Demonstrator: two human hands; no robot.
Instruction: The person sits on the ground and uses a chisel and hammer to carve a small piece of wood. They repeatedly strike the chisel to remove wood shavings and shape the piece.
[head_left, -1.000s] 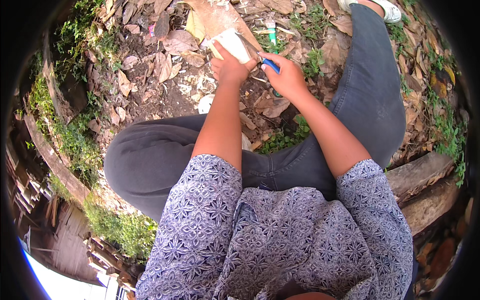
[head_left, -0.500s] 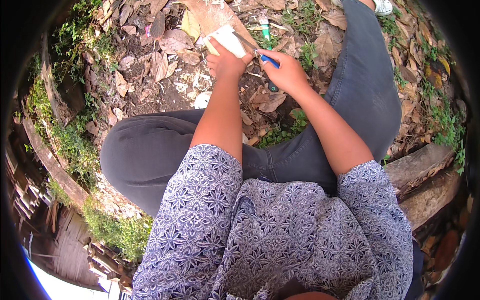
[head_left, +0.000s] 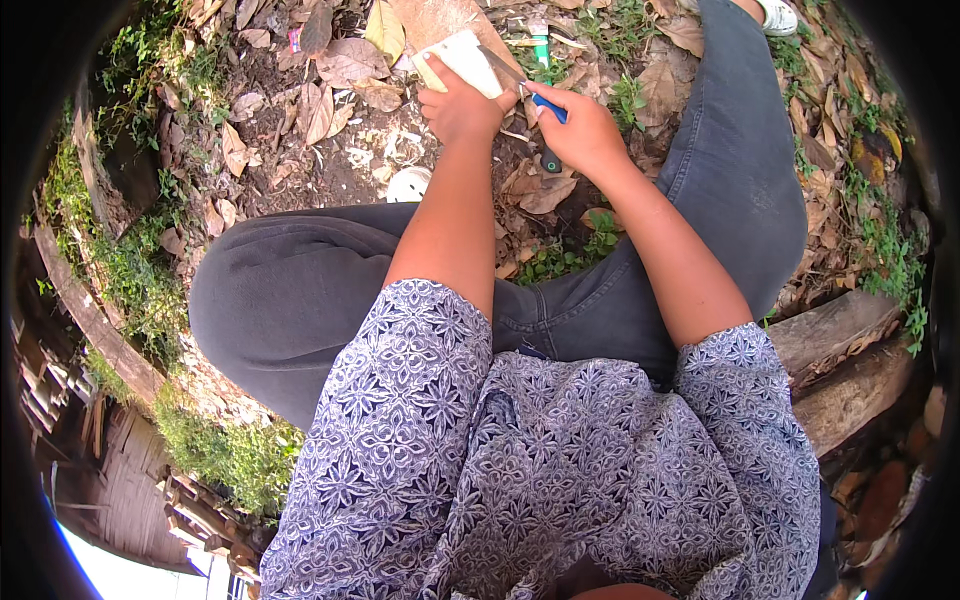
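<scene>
My left hand (head_left: 465,112) is closed on a pale, squared block of wood (head_left: 462,62), its fingers on the left side and thumb near the lower right corner. The block rests on a flat brown board (head_left: 425,17). In my right hand (head_left: 583,135) is a knife with a blue handle (head_left: 548,108). Its narrow grey blade (head_left: 500,63) points up and left, lying along the block's right edge. Whether the blade bites into the wood is too small to tell. Beyond the right hand lies a green-handled tool (head_left: 541,48), and a black handle end (head_left: 551,160) shows below the knife.
Wood shavings (head_left: 385,150) and dry leaves (head_left: 355,62) cover the soil. A white rounded object (head_left: 408,184) sits by my left leg (head_left: 290,300). My right leg (head_left: 745,170) stretches out at the right. Logs (head_left: 850,330) lie behind it at the right.
The view has shifted slightly, and the hands, block and knife appear a little higher in it. The blade stays along the block's right edge, with both grips unchanged.
</scene>
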